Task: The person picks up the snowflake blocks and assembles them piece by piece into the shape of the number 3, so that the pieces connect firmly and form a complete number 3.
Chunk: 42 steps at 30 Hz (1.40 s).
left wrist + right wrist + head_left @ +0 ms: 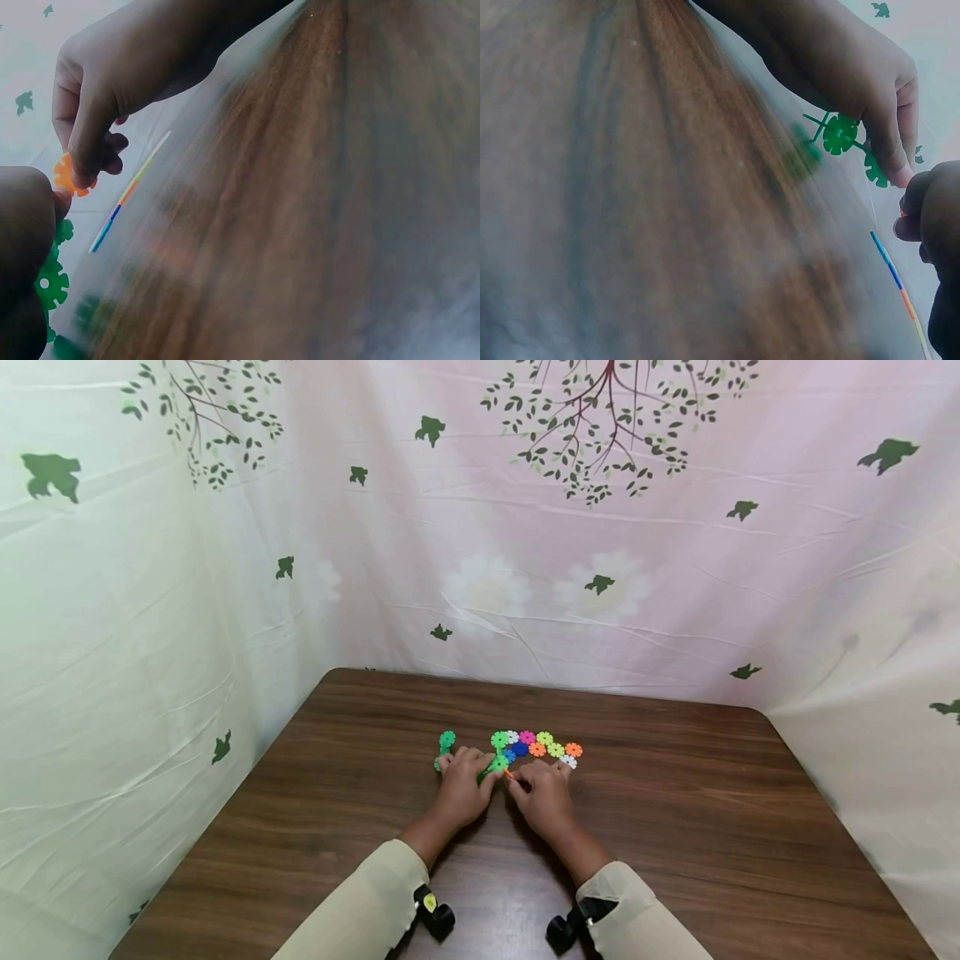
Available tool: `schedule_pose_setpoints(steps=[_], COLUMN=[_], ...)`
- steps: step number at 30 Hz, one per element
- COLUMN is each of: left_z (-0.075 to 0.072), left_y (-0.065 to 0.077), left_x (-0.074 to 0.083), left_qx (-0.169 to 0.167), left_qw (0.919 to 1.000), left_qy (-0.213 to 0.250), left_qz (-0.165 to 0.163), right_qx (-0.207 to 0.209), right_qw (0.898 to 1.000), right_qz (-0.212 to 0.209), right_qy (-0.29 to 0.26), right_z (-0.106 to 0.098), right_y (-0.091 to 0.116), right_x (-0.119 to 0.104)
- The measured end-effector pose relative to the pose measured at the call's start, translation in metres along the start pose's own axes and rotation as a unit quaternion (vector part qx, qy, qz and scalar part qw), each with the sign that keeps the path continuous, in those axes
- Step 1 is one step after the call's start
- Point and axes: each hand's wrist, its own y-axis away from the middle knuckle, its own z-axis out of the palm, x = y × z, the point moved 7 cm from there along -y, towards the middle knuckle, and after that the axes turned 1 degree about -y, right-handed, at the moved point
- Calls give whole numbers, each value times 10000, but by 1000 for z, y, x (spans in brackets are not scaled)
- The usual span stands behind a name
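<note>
My left hand point(461, 789) grips a joined chain of green snowflake-shaped plastic discs point(840, 133), some set at right angles to others. Part of the chain is covered by the fingers. Between thumb and fingertips, my right hand point(546, 797) pinches an orange notched disc point(64, 172). It meets the green piece right at the left fingertips, so the two hands almost touch. Close beyond the right fingers, loose discs lie flat in two rows, among them a pink disc point(527, 737), a dark blue disc point(521, 749) and a white disc point(568, 762).
The brown wooden table point(675, 835) has rounded far corners. A pale curtain point(510, 568) printed with leaves and trees hangs behind it and along both sides. Each sleeved wrist carries a black camera, such as the left camera point(441, 922).
</note>
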Motion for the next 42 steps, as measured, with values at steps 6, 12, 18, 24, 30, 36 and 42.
schedule_pose_setpoints(steps=[6,12,18,24,30,36,42], left_z=[1,0,1,0,-1,-4,-3], left_y=[0,0,-1,0,1,0,-1], left_x=[3,3,1,4,6,2,-3], left_qx=[-123,-243,-355,-438,-400,-94,60], left_qw=[9998,9995,9993,9990,9985,9963,9969], left_qy=[-127,-143,-104,-49,-368,-839,-661], left_qz=[99,140,95,72,57,-154,-431], right_qx=[-25,-111,-10,33,-159,-291,-389], right_qw=[9997,9993,9990,9989,9994,9996,9990], right_qz=[-248,-353,-450,-477,-310,-22,221], right_qy=[63,21,-73,-16,-7,16,13], right_z=[-1,-1,-1,0,2,3,0], right_y=[1,1,0,2,2,-2,-2], right_x=[-4,-6,-6,-5,-5,-1,18])
